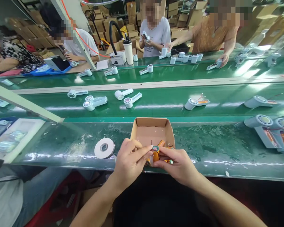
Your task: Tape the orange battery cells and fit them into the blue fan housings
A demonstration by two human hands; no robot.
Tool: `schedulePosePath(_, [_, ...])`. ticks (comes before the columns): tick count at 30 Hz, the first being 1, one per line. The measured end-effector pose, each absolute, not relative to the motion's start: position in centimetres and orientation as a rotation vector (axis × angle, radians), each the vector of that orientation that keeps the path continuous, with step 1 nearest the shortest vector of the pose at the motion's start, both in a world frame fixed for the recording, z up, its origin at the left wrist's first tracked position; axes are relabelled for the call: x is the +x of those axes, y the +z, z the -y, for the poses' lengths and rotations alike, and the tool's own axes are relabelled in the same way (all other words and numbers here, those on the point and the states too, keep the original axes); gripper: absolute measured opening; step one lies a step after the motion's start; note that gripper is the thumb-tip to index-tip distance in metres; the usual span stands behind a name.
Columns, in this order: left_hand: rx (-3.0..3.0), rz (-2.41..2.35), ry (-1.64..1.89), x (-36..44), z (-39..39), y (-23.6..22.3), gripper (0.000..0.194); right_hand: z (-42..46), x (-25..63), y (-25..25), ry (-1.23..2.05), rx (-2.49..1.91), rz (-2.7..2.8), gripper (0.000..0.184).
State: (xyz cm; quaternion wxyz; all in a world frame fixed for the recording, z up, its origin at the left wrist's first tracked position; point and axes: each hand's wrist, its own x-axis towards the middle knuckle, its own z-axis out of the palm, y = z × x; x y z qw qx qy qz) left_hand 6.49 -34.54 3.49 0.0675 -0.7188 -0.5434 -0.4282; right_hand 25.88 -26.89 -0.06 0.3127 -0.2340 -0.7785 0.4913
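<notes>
An orange cylindrical battery cell [156, 155] with a green ring on its end stands upright between my hands, over the near edge of the open cardboard box [153, 121]. My right hand [180, 162] is closed, its thumb and fingers gripping the cell from the right. Pinched at the cell's left side, my left hand [132, 157] has its fingertips on a whitish strip of tape [151, 160] against the cell. More orange cells with thin wires [161, 143] lie in the box, partly hidden by my hands. Left of the box lies a roll of white tape [104, 148].
Beyond the bench, a green conveyor belt [156, 110] carries several pale blue fan units [128, 102]. More units [263, 121] with orange cells inside sit at right. A white post [26, 102] stands at left. Several people work across the line; another person's leg shows lower left.
</notes>
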Motion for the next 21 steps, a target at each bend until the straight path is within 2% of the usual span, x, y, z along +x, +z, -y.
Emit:
schedulePosePath(3, [-2.271,1.583,-1.282,6.8,33.8,4.9,0.01,26.8,27.0,0.1,1.107,-0.662,2.134,0.028])
schedulePosePath(5, [-2.374,1.506,-1.12,6.7,33.6,6.1,0.013,26.8,27.7,0.6,1.087,-0.69,2.207,0.038])
schedulePosePath(7, [-2.556,1.345,-0.889,6.8,32.8,7.7,0.016,26.6,28.2,1.3,1.226,-0.677,2.265,0.042])
schedulePosePath(10, [-2.898,1.087,-0.659,6.9,29.9,9.9,0.018,26.2,28.3,1.9,1.637,-0.526,2.158,0.016])
schedulePosePath(11, [-3.017,1.046,-0.642,6.7,28.5,10.2,0.018,26.0,28.3,1.8,1.778,-0.454,2.03,0.011])
schedulePosePath(12, [-3.122,1.063,-0.641,6.3,26.7,10.3,0.019,25.8,28.3,1.4,1.892,-0.392,1.859,0.014])
schedulePosePath(14, [-3.172,1.342,-0.657,4.6,22.5,9.4,0.027,25.4,28.4,0.4,1.998,-0.333,1.498,0.037])
schedulePosePath(16, [-2.835,1.89,-0.587,2.0,17.9,7.4,0.038,24.9,28.8,-0.9,1.96,-0.373,1.25,0.051])
schedulePosePath(18, [-2.287,2.308,-0.3,-0.9,13.5,5.0,0.044,24.2,29.7,-1.8,1.885,-0.459,1.134,0.044])
schedulePosePath(21, [-1.938,2.471,0.161,-4.1,9.1,1.9,0.049,23.2,31.6,-2.2,1.803,-0.585,1.047,0.029])
